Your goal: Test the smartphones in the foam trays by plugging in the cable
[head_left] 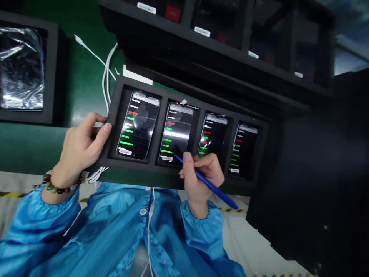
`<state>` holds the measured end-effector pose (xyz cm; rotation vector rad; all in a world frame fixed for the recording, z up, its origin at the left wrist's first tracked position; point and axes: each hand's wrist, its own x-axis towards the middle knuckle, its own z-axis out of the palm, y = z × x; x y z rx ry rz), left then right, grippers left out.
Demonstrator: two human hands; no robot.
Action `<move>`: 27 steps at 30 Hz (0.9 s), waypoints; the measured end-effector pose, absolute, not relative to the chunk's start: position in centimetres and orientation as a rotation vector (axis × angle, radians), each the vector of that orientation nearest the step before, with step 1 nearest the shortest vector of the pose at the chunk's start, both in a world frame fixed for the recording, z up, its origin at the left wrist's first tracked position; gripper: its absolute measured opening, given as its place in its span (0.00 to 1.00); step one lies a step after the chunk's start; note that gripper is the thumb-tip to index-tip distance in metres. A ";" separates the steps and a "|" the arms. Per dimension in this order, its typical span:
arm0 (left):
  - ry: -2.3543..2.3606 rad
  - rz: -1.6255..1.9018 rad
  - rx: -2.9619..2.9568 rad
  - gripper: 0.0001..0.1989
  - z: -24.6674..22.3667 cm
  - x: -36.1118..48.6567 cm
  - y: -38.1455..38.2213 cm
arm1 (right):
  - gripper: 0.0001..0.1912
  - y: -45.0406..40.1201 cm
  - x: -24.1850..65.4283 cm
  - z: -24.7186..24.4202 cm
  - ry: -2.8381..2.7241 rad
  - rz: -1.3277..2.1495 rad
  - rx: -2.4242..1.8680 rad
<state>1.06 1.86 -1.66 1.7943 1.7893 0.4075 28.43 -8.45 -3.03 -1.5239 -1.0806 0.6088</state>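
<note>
A black foam tray [115,105] lies tilted across the front of the green bench, with several lit phones in separate pockets. My left hand [82,144] grips its left end, thumb on the edge, other fingers partly hidden. Between the thumb and fingers of my right hand [200,179] is a blue pen-like stylus [215,187], its tip at the lower part of the second phone [175,129]; whether it touches is unclear. The leftmost phone [138,123], third phone [215,130] and rightmost phone [244,150] show similar dark screens with green, red and white text lines. My right hand partly covers the third phone.
Behind the tray rises a larger black foam tray [170,29] with labelled pockets. To the left, another foam tray [53,77] holds a plastic-wrapped device [21,69]. White cables [105,82] run across the green bench [83,84]. A dark block [305,165] stands at right.
</note>
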 end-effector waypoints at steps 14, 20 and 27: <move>1.819 0.570 1.762 0.17 -2.8 1.0 1.7 | 0.24 -9.3 31.2 -3.6 -1.207 0.478 -1.627; 1.828 0.612 1.738 0.19 -3.2 0.7 1.7 | 0.24 -9.3 31.4 -3.6 -1.229 0.469 -1.656; 1.866 0.595 1.717 0.21 -3.4 0.6 1.8 | 0.23 -8.9 31.2 -3.4 -1.244 0.421 -1.632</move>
